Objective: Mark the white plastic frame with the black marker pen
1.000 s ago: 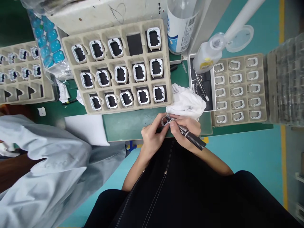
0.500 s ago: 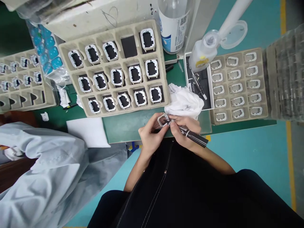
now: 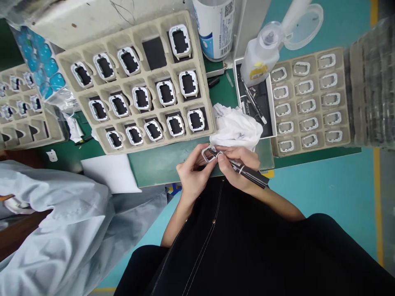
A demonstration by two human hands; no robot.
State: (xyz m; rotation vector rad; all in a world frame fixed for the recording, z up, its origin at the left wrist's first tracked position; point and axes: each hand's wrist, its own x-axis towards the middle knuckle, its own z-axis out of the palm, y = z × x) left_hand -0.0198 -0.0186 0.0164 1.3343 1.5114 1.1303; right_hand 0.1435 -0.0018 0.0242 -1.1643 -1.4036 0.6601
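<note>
My left hand (image 3: 193,169) pinches a small white watch-case frame (image 3: 205,156) between thumb and fingers, near the front edge of the green table. In my right hand (image 3: 236,164) is a black marker pen (image 3: 253,176), its tip end pointing left into the frame's opening. Whether the tip touches the frame's inner edge I cannot tell. A crumpled white cloth (image 3: 236,127) lies just beyond both hands. Behind it to the left is a beige tray (image 3: 121,88) holding several similar frames on dark pads; one pocket in its back row shows only the pad.
A second beige tray (image 3: 317,92) of frames sits at the right, beside a shallow box (image 3: 273,119) with tweezers and a squeeze bottle (image 3: 259,53). A larger bottle (image 3: 214,31) stands at the back. A person in a grey-blue garment (image 3: 61,222) is close on my left.
The view has shifted slightly, so the trays and bottles appear higher and further left. Both hands keep their grip; the pen and frame have turned only a little.
</note>
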